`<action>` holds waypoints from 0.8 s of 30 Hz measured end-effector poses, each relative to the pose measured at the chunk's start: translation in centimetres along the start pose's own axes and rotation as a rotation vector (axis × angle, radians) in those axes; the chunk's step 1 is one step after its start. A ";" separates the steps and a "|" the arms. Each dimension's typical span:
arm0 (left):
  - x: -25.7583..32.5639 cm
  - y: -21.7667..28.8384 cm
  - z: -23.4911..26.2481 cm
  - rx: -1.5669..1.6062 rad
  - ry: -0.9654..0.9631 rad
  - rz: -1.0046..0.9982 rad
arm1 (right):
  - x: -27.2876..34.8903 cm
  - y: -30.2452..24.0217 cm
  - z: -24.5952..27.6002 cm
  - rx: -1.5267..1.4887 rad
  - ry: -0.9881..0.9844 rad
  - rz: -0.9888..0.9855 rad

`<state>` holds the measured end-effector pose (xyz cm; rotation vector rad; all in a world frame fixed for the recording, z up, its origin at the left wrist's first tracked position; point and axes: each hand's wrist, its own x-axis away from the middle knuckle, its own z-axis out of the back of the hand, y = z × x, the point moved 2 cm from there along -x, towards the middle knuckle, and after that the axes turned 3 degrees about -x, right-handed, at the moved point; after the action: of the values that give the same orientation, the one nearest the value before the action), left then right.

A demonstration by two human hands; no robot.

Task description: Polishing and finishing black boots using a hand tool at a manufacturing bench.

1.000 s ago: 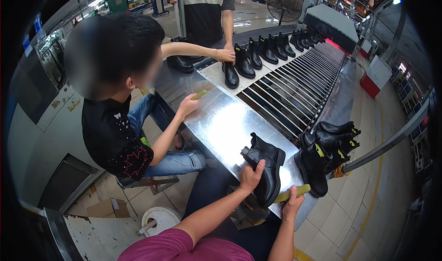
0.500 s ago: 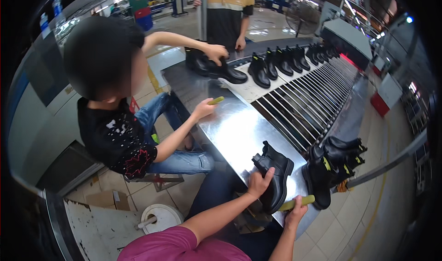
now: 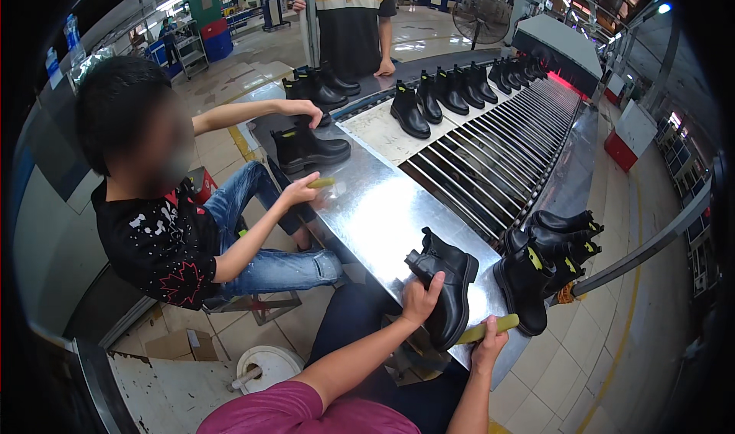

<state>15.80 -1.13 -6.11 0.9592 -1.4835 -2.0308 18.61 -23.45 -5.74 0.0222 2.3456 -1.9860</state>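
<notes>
My left hand point(image 3: 420, 301) is closed on a black ankle boot point(image 3: 452, 295), with the thumb lying along its side. The boot is tilted over the metal table's near edge, its toe toward me and its sole facing right. In my right hand point(image 3: 488, 348) is a flat yellow-green stick point(image 3: 501, 324), its inner end reaching the sole edge near the toe. Whether that end touches the boot cannot be made out. Several more black boots point(image 3: 530, 275) with yellow-green tabs stand close by on the right.
A shiny metal table point(image 3: 375, 218) borders a roller conveyor point(image 3: 490, 166) carrying a row of boots point(image 3: 409, 112). On the left sits a co-worker point(image 3: 161, 227) with a similar stick and a boot point(image 3: 310, 147). Another person point(image 3: 354, 28) stands beyond. A white bucket point(image 3: 268, 367) is on the floor.
The co-worker's boot has come nearer along the table, and that person's far hand now hovers over it, no longer gripping. The view has shifted slightly; my hands keep their hold.
</notes>
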 end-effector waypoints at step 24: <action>0.6 1.0 0.1 0.031 -0.004 0.003 | 0.4 -0.3 0.6 -0.015 0.003 0.009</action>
<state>15.31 -1.86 -5.30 0.9649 -1.5213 -2.0140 18.18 -24.07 -5.54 0.0356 2.3577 -1.9655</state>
